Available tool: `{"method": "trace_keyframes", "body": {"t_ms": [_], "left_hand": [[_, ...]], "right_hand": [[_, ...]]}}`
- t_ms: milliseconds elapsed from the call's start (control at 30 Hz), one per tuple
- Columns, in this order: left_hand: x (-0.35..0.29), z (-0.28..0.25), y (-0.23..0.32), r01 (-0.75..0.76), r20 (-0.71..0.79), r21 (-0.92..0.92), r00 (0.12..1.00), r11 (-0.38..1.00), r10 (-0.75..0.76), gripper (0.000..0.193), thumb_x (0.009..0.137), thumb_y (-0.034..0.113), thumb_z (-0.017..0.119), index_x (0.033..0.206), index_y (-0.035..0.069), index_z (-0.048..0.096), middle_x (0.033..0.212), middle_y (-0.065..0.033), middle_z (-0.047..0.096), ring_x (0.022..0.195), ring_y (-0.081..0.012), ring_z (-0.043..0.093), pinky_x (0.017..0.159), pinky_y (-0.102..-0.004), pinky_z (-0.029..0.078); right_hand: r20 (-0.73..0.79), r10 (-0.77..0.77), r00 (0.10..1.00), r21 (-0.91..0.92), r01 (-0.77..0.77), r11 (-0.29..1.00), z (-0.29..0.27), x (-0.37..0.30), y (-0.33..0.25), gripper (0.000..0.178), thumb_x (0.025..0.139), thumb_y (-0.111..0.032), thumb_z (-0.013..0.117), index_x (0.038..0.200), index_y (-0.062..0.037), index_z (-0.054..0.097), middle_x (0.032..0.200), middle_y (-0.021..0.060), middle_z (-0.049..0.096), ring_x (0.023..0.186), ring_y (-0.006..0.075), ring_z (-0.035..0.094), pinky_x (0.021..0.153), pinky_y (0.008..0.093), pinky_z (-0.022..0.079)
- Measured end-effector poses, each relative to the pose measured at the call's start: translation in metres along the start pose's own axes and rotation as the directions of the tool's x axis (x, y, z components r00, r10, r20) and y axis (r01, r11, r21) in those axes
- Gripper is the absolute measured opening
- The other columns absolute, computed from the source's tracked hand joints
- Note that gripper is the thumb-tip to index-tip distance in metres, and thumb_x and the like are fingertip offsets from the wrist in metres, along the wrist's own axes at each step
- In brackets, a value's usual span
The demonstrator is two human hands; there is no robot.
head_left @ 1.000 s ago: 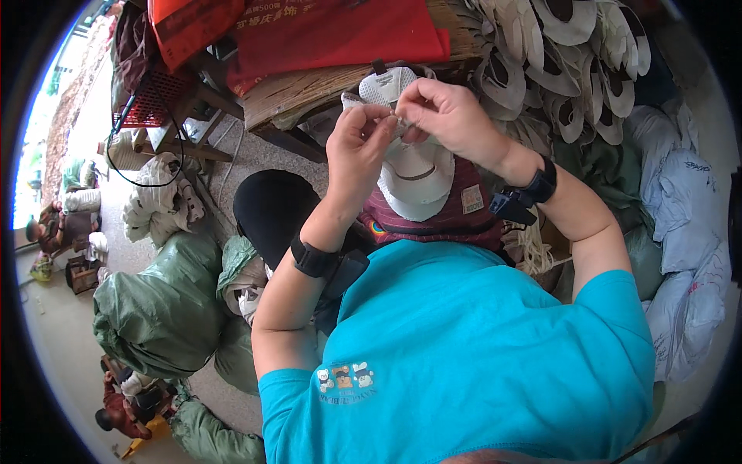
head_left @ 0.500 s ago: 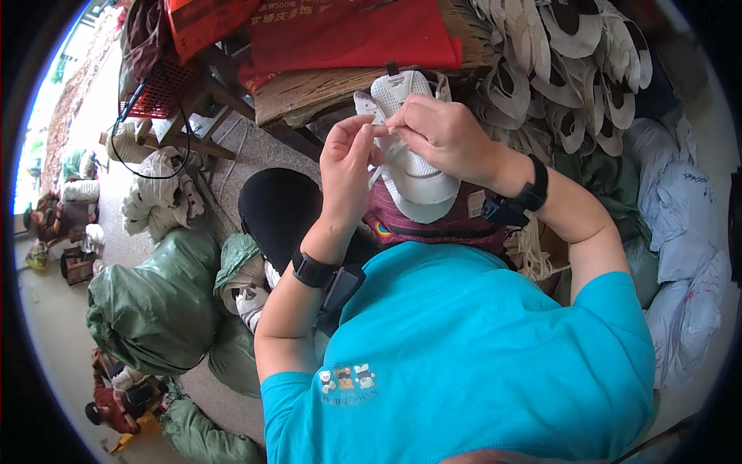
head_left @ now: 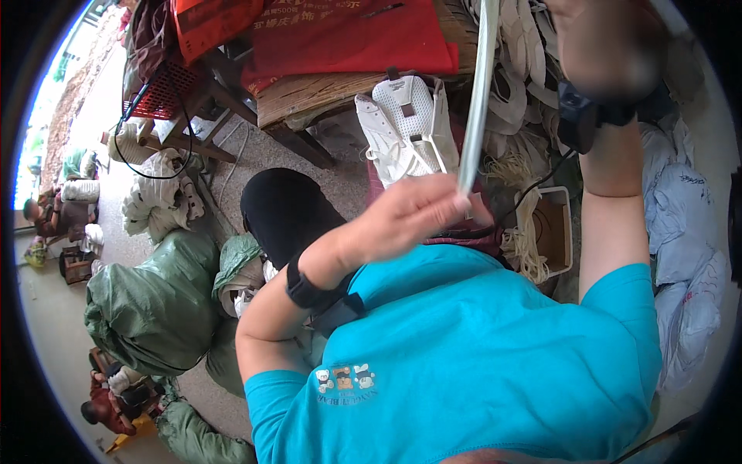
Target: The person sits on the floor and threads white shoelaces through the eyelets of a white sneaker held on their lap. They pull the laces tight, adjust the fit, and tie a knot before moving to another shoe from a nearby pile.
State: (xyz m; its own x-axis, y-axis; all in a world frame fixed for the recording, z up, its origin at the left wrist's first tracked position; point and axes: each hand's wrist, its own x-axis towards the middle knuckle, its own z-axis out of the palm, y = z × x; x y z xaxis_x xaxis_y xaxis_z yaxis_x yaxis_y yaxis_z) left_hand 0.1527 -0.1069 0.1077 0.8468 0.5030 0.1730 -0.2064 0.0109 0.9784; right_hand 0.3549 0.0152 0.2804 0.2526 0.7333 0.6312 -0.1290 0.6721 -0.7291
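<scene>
Head view: a person in a turquoise shirt [head_left: 479, 340] has both arms reaching forward, with a white shoe between them.
Left hand [head_left: 413, 216]: fingertips together, seemingly pinched on the lower end of a pale lace [head_left: 478, 97], just beside the shoe's near end.
Right hand [head_left: 610, 50]: high at the right, badly blurred; whether its fingers are apart or together, I cannot tell.
Pale lace: runs nearly straight from the left fingertips past the top edge; its far end is out of view.
White shoe [head_left: 403, 127]: lies in front of the body, tongue away, near end hidden behind the left hand; thin strands cross its front.
Lace handling: probably very light, limp when slack, a little slippery; best pinched close to its tip.
Shoe handling: likely light and soft in the upper; a hold along the side seems surer than by the tongue.
Surface [head_left: 309, 108]: wooden, beyond the shoe, bearing a red bag [head_left: 355, 50].
</scene>
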Motion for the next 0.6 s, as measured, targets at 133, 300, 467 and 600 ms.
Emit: {"method": "trace_keyframes", "body": {"t_ms": [133, 300, 467, 600], "left_hand": [[-0.001, -0.021, 0.090, -0.083, -0.008, 0.407, 0.996, 0.910, 0.094, 0.033, 0.100, 0.023, 0.050, 0.103, -0.006, 0.065, 0.092, -0.0167, 0.071, 0.077, -0.0230, 0.069, 0.074, -0.0334, 0.054], [0.017, -0.070, 0.096, -0.259, -0.293, 0.024, 0.922, 0.965, 0.255, 0.042, 0.108, 0.029, 0.039, 0.098, -0.005, 0.061, 0.061, 0.0054, 0.035, 0.052, -0.0071, 0.032, 0.060, -0.0248, 0.037], [0.029, -0.085, 0.073, -0.285, -0.429, -0.051, 0.872, 0.957, 0.237, 0.042, 0.109, 0.026, 0.039, 0.101, -0.005, 0.065, 0.063, 0.0063, 0.034, 0.056, -0.0046, 0.030, 0.062, -0.0238, 0.034], [0.038, -0.085, 0.063, -0.260, -0.398, -0.012, 0.887, 0.966, 0.234, 0.043, 0.109, 0.026, 0.039, 0.105, -0.006, 0.068, 0.064, 0.0058, 0.033, 0.059, -0.0057, 0.030, 0.061, -0.0247, 0.032]], "right_hand": [[0.413, 0.100, 0.905, -0.243, 0.004, 0.970, -0.024, -0.019, 0.037, 0.010, 0.100, -0.003, 0.052, 0.097, -0.0022, 0.061, 0.083, 0.0087, 0.068, 0.073, 0.0182, 0.070, 0.063, 0.0281, 0.060], [0.650, 0.418, 0.635, -0.700, 0.285, 0.655, -0.056, -0.055, 0.070, 0.015, 0.096, -0.013, 0.061, 0.097, 0.0008, 0.066, 0.080, 0.0046, 0.066, 0.067, 0.0125, 0.064, 0.064, 0.0271, 0.053], [0.762, 0.504, 0.406, -0.615, 0.214, 0.759, -0.042, -0.127, 0.068, 0.014, 0.090, -0.014, 0.063, 0.097, -0.0034, 0.069, 0.077, 0.0121, 0.069, 0.068, 0.0243, 0.068, 0.067, 0.0342, 0.053], [0.688, 0.560, 0.461, -0.725, 0.405, 0.557, -0.045, -0.176, 0.092, 0.012, 0.086, -0.014, 0.063, 0.097, -0.0080, 0.066, 0.081, 0.0129, 0.069, 0.075, 0.0325, 0.069, 0.068, 0.0425, 0.054]]}}
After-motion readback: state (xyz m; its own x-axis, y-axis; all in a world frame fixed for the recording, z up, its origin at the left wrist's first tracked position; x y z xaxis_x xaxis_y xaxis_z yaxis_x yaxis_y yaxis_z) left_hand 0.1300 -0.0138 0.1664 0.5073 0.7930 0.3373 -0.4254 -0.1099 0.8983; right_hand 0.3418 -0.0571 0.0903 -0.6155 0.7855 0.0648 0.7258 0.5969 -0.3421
